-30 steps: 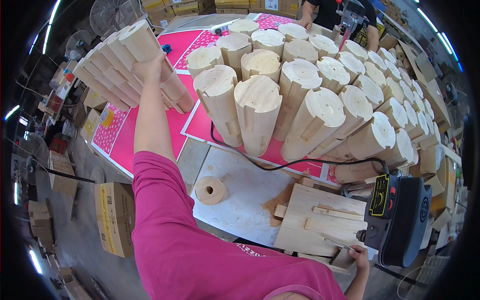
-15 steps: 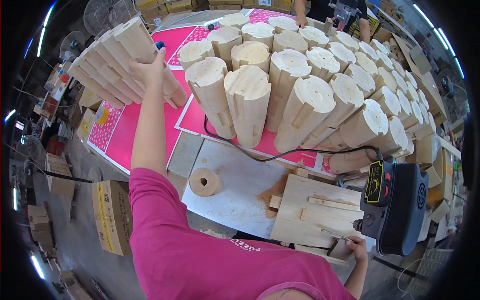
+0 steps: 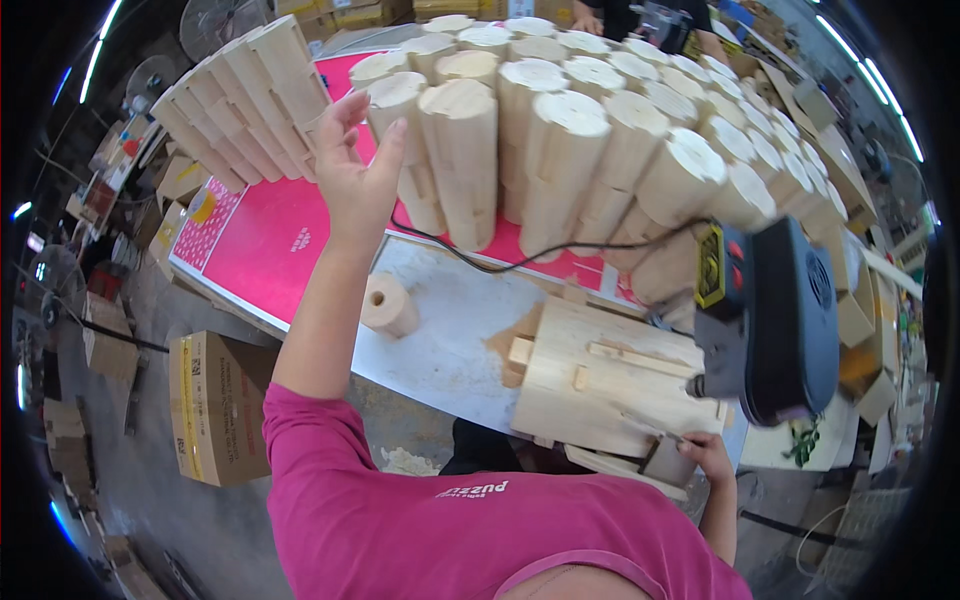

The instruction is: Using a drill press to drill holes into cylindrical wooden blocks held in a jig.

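My left hand [image 3: 358,170] is raised with fingers and thumb apart, holding nothing. It is between a leaning row of notched wooden cylinders [image 3: 245,100] on the left and a large group of upright wooden cylinders [image 3: 458,165]. Whether its fingertips touch a cylinder is unclear. On the white worktop below, a short wooden cylinder with a centre hole [image 3: 388,305] lies tilted. My right hand [image 3: 708,455] is closed at the near right corner of a wooden jig board [image 3: 610,375], its fingers around the end of a thin metal rod [image 3: 688,440], beside a grey block [image 3: 666,460].
A black drill press head [image 3: 790,320] overhangs the board's right side, its black cable [image 3: 490,268] looping past the cylinders. Yellow tape [image 3: 202,206] lies on the pink sheet [image 3: 270,240]. A cardboard box [image 3: 220,408] stands lower left. Another person's hand [image 3: 588,22] shows at the far side.
My left hand has let go of the front cylinder in the leaning row and drawn away to the right, opening. My right hand stays at the jig board. The whole view has shifted slightly.
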Available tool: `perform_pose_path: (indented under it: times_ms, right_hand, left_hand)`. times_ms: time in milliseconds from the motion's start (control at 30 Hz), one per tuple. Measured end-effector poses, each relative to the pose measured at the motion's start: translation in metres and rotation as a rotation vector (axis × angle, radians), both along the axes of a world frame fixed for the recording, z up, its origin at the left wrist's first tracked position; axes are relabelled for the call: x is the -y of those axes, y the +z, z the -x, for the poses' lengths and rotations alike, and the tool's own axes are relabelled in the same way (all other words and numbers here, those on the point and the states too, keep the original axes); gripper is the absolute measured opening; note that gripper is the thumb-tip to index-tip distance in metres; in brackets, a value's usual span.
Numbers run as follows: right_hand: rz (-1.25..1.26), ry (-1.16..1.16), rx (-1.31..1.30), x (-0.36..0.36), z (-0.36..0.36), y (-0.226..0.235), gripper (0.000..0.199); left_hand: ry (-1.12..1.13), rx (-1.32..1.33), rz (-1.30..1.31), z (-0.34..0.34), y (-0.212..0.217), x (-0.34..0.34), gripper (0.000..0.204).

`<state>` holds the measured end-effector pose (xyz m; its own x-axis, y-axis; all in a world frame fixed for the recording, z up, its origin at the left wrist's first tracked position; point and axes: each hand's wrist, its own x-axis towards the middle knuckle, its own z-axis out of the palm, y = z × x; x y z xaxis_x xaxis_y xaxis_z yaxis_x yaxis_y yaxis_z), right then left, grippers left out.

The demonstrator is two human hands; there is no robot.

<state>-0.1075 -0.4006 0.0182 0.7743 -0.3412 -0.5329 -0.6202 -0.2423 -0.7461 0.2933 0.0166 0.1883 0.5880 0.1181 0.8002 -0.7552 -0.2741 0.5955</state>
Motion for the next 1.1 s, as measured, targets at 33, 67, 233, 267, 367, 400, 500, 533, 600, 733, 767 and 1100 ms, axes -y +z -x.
perform_pose_path:
  times_ms: [33,67,233,267,367,400,500,533,600,733,767,1100]
  right_hand:
    - [0.027,0.005,-0.002,0.000,0.002,0.002,0.025]
    - [0.006,0.051,0.088,0.002,0.004,-0.002,0.024]
    - [-0.112,0.171,0.381,-0.017,0.002,0.003,0.026]
    - [-0.172,0.206,0.465,-0.023,0.006,0.001,0.026]
    - [-0.079,0.317,0.592,-0.027,0.022,0.034,0.027]
    - [-0.082,0.233,0.627,-0.024,0.029,0.046,0.025]
    - [0.028,0.144,0.756,-0.006,0.033,0.047,0.025]
    - [0.154,0.128,0.842,-0.002,0.032,0.044,0.025]
    - [0.209,0.136,0.896,0.005,0.026,0.020,0.026]
    - [0.278,0.154,0.986,0.004,0.016,0.002,0.027]
    - [0.306,0.168,1.003,0.004,0.015,0.002,0.028]
    - [0.411,0.478,0.899,0.058,-0.024,0.059,0.025]
  left_hand:
    - [-0.033,0.014,0.005,0.022,-0.003,0.011,0.041]
    - [-0.099,-0.035,0.090,0.048,-0.008,0.018,0.036]
    - [0.045,0.011,-0.260,0.191,-0.070,0.059,0.017]
    - [-0.027,-0.020,-0.227,0.216,-0.091,0.066,0.016]
    - [-0.162,-0.181,-0.146,0.277,-0.137,0.095,0.013]
    - [-0.128,-0.196,-0.200,0.292,-0.143,0.103,0.012]
    - [-0.096,-0.203,-0.292,0.319,-0.167,0.127,0.015]
    - [-0.136,-0.222,-0.351,0.322,-0.179,0.129,0.020]
    - [-0.200,-0.184,-0.491,0.327,-0.192,0.137,0.023]
    - [-0.288,-0.126,-0.724,0.332,-0.209,0.147,0.035]
    - [-0.279,-0.130,-0.722,0.336,-0.211,0.147,0.035]
    - [-0.091,-0.126,-0.862,0.328,-0.237,0.153,0.042]
